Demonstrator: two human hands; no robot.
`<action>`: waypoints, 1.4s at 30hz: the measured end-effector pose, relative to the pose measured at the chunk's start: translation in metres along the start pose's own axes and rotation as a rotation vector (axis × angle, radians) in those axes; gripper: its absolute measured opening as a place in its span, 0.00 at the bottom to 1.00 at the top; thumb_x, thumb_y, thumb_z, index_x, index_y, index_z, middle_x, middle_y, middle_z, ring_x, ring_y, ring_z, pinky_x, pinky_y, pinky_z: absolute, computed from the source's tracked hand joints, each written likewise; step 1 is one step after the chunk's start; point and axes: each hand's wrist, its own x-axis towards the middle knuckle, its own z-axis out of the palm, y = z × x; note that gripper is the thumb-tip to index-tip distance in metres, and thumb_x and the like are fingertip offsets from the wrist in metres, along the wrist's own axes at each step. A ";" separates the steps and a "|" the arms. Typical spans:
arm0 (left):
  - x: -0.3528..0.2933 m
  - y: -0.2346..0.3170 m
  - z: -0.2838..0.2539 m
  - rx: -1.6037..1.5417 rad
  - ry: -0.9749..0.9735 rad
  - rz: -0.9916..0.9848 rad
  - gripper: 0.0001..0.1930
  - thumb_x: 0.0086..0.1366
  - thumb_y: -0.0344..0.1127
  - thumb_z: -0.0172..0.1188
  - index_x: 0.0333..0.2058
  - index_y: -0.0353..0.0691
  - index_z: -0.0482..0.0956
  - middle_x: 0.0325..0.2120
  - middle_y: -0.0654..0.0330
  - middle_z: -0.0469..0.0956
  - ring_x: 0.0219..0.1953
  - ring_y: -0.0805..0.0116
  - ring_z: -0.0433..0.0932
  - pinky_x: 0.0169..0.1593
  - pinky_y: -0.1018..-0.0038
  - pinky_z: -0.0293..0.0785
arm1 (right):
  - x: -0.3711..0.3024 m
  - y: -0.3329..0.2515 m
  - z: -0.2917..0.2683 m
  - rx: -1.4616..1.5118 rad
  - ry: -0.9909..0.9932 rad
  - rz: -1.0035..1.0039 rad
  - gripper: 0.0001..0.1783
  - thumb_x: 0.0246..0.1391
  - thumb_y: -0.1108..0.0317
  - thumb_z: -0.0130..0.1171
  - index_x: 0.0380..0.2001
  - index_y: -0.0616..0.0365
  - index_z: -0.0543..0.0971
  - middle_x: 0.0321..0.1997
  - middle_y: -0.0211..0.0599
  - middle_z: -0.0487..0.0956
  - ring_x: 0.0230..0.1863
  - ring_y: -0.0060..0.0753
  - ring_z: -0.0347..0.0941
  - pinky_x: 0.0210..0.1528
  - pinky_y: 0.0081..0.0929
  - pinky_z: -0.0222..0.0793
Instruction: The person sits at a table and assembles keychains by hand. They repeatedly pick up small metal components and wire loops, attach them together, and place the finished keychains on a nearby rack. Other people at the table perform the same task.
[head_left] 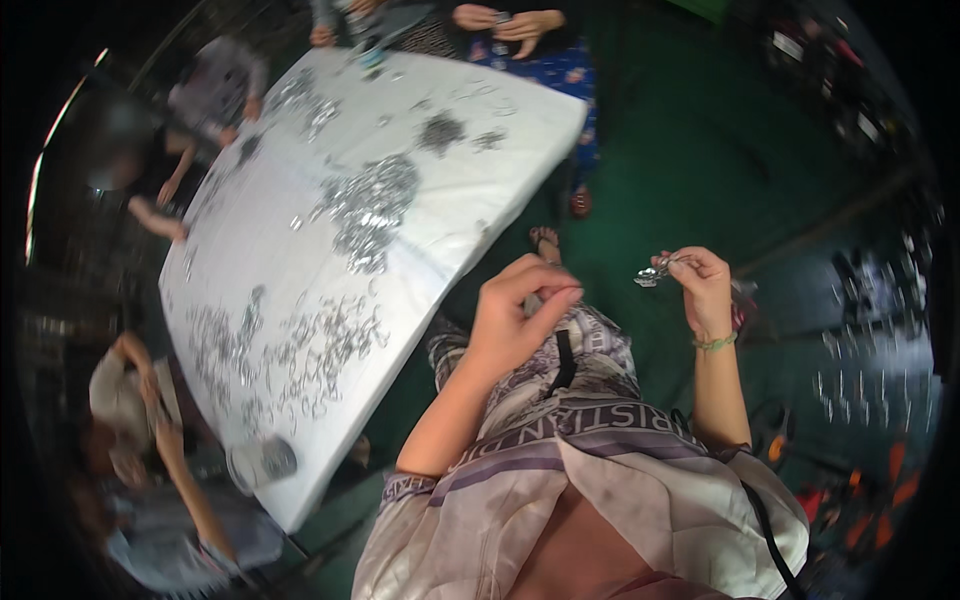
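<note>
My right hand (704,285), with a green bracelet at its wrist, is raised to the right of my lap. Its thumb and fingers pinch a few small shiny metal pieces (650,272), which stick out to the left; their exact kind is too small to tell. In front of my lap, my left hand (522,312) is closed, thumb against curled fingers. Whatever it may hold is hidden. Beyond it stands a white-covered table (450,215) bearing a heap of similar silvery pieces (372,205) and looser scattered ones (325,345).
A clear container (262,463) lies at the table's near left corner. Several people work around the table, one person's hands (512,28) at its far right. Orange-bladed fans (882,500) stand at the lower right, below hanging metal pieces (865,375). The floor (680,150) is green.
</note>
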 end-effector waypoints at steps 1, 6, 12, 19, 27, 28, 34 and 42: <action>0.000 -0.003 0.000 -0.010 0.010 0.001 0.05 0.54 0.24 0.64 0.31 0.33 0.81 0.27 0.58 0.77 0.29 0.72 0.74 0.35 0.79 0.70 | 0.006 0.006 0.015 0.030 -0.063 0.019 0.06 0.48 0.82 0.59 0.33 0.66 0.78 0.32 0.40 0.80 0.38 0.35 0.80 0.45 0.27 0.74; -0.002 -0.026 -0.008 0.195 0.174 0.063 0.08 0.51 0.23 0.65 0.33 0.35 0.81 0.27 0.57 0.77 0.31 0.68 0.75 0.36 0.77 0.72 | 0.035 0.038 0.090 0.030 -0.368 0.085 0.08 0.47 0.84 0.60 0.33 0.66 0.79 0.31 0.38 0.82 0.36 0.26 0.79 0.49 0.21 0.70; -0.029 -0.045 -0.031 0.327 0.453 -0.077 0.07 0.52 0.22 0.65 0.32 0.34 0.81 0.28 0.57 0.77 0.28 0.67 0.77 0.33 0.75 0.75 | 0.044 0.085 0.148 -0.138 -0.553 0.119 0.07 0.45 0.81 0.64 0.31 0.66 0.80 0.32 0.31 0.80 0.34 0.18 0.75 0.38 0.17 0.71; -0.070 -0.056 -0.054 0.378 0.466 -0.165 0.05 0.55 0.21 0.60 0.32 0.34 0.77 0.29 0.56 0.75 0.31 0.65 0.76 0.36 0.73 0.73 | 0.035 0.099 0.182 -0.289 -0.854 0.119 0.11 0.45 0.82 0.63 0.35 0.67 0.78 0.32 0.34 0.80 0.35 0.19 0.75 0.39 0.18 0.71; -0.097 -0.065 -0.058 0.218 0.546 -0.314 0.06 0.61 0.20 0.52 0.37 0.34 0.69 0.34 0.53 0.76 0.35 0.62 0.75 0.42 0.73 0.71 | 0.057 0.109 0.200 -0.079 -1.034 0.231 0.20 0.45 0.76 0.65 0.44 0.67 0.74 0.38 0.36 0.80 0.46 0.27 0.74 0.51 0.24 0.67; -0.099 -0.065 -0.060 0.196 0.544 -0.321 0.06 0.61 0.21 0.52 0.37 0.34 0.69 0.34 0.53 0.76 0.36 0.62 0.76 0.42 0.73 0.71 | 0.064 0.115 0.208 -0.089 -0.971 0.206 0.18 0.46 0.73 0.65 0.42 0.66 0.77 0.37 0.35 0.80 0.43 0.25 0.75 0.48 0.24 0.68; -0.099 -0.062 -0.067 0.169 0.521 -0.314 0.04 0.62 0.22 0.51 0.36 0.35 0.69 0.34 0.52 0.77 0.36 0.62 0.77 0.42 0.72 0.72 | 0.111 0.172 0.278 -0.707 -0.885 -0.003 0.20 0.44 0.65 0.67 0.41 0.63 0.79 0.32 0.40 0.80 0.33 0.31 0.76 0.39 0.28 0.71; -0.106 -0.064 -0.068 0.162 0.570 -0.385 0.04 0.62 0.22 0.52 0.36 0.35 0.69 0.33 0.53 0.77 0.36 0.62 0.77 0.42 0.73 0.72 | 0.112 0.205 0.334 -1.017 -0.771 -0.111 0.21 0.38 0.59 0.70 0.32 0.64 0.80 0.30 0.44 0.80 0.29 0.36 0.77 0.34 0.29 0.71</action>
